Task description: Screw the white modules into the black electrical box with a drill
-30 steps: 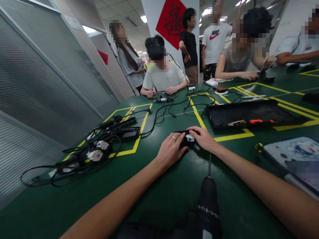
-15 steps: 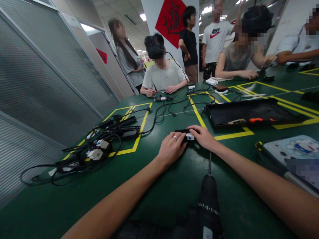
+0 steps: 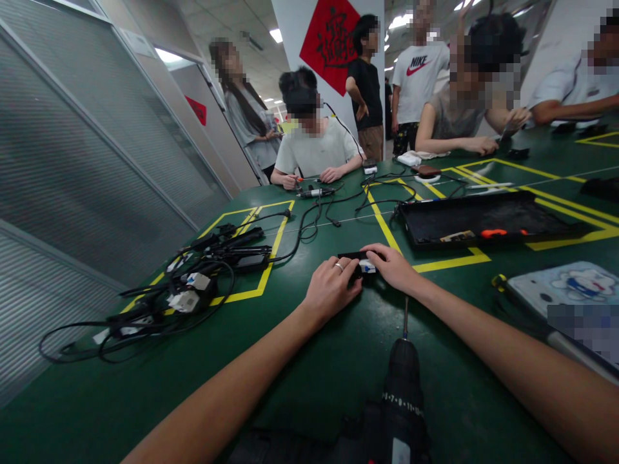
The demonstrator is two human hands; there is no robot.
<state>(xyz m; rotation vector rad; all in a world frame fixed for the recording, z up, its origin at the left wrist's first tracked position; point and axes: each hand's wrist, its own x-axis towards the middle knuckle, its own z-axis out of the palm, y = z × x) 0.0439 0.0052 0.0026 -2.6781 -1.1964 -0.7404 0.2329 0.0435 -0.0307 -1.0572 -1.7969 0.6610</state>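
Note:
Near the middle of the green table (image 3: 271,335), a small black case with a white insert (image 3: 367,265) lies between my two hands. My left hand (image 3: 333,283), wearing a ring, grips its left end with curled fingers. On the other end, my right hand (image 3: 389,264) closes with thumb and fingertips at the top and side. My fingers cover much of the case, so its full shape is hidden. Below my right wrist a black power drill (image 3: 403,386) lies on its side, its long bit pointing away from me.
At the left lies a tangle of black cables and adapters (image 3: 193,290). A black tray (image 3: 488,222) with orange-handled items stands at the right, and a phone in a cartoon case (image 3: 570,290) lies nearer. Across the table a seated person (image 3: 316,145) works; others sit or stand around.
The view has shifted very slightly. Both hands keep their hold on the black case, with no other clear movement.

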